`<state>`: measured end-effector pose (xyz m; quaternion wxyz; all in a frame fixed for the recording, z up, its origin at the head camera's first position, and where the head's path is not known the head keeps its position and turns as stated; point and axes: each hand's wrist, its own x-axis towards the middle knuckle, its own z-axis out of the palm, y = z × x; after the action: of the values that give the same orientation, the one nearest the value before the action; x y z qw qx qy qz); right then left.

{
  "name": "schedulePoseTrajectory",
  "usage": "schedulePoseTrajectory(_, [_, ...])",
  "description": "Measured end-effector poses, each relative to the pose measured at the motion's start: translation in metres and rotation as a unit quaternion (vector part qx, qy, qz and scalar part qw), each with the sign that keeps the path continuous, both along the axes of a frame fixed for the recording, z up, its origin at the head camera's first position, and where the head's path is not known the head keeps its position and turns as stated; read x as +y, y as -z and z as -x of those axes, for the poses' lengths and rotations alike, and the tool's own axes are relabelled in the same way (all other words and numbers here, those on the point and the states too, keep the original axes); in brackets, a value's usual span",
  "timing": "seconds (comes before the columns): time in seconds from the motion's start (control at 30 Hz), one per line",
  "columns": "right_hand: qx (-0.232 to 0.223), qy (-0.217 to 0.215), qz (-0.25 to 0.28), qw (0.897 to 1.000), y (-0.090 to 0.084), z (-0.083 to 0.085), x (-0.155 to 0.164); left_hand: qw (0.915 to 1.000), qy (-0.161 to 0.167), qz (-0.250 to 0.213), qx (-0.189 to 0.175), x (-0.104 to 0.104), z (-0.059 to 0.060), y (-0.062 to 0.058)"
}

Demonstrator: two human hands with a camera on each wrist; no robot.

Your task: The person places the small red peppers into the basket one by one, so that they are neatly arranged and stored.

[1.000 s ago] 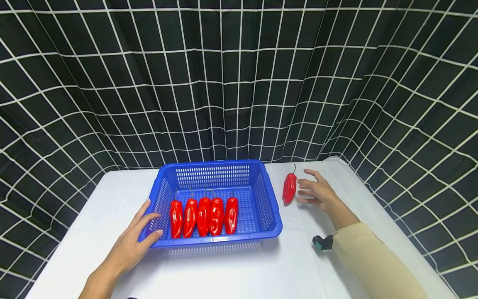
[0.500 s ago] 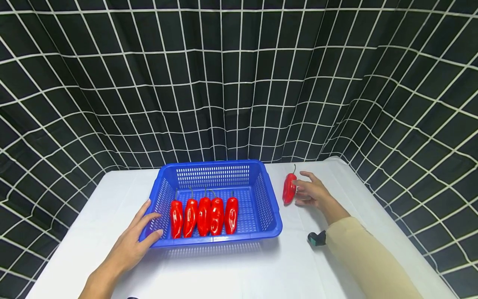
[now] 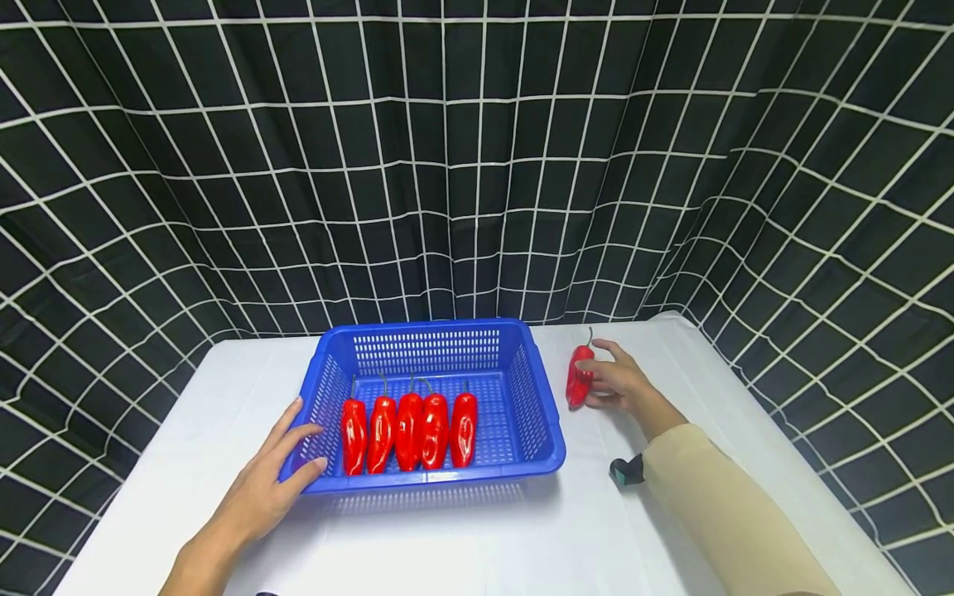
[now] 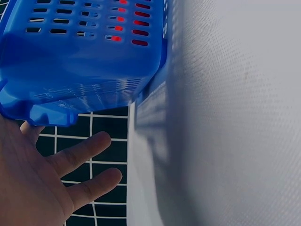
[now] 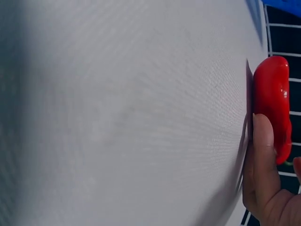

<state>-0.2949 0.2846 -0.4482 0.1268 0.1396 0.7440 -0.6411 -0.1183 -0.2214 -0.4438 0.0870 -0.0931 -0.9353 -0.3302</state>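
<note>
A blue plastic basket (image 3: 425, 333) with slotted walls stands on the white-covered table. Inside it, several red peppers (image 3: 408, 430) with green stems lie side by side. My left hand (image 3: 261, 488) rests on the basket's left rim, thumb and a finger reaching over it. In the left wrist view, other fingers (image 4: 96, 186) spread outside the basket wall. To the right of the basket lies a single red pepper (image 3: 578, 381), its stem pointing away. My right hand (image 3: 622, 379) holds it, one finger bent across its top; in the right wrist view a fingertip touches its side.
The table (image 3: 417, 546) wears a white cloth. Black cloth with a white grid (image 3: 477, 165) hangs behind and at both sides. A small dark device (image 3: 626, 470) sits by the right sleeve (image 3: 715, 505).
My right hand has moved left, from beside the lone pepper until its fingers lie over it. The left hand and the basket have stayed in place.
</note>
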Motion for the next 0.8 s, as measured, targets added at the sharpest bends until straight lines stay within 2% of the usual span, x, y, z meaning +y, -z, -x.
schedulePoseTrajectory(0.33, [0.004,-0.021,-0.053,0.998,0.003,0.008,-0.007,1.0,-0.001,0.003,-0.004,0.002,0.0,0.0])
schedulePoseTrajectory(0.8, [0.026,-0.03,-0.168,0.985,0.006,0.013,-0.015,0.9999,-0.003,0.006,-0.009,0.002,-0.001,-0.001])
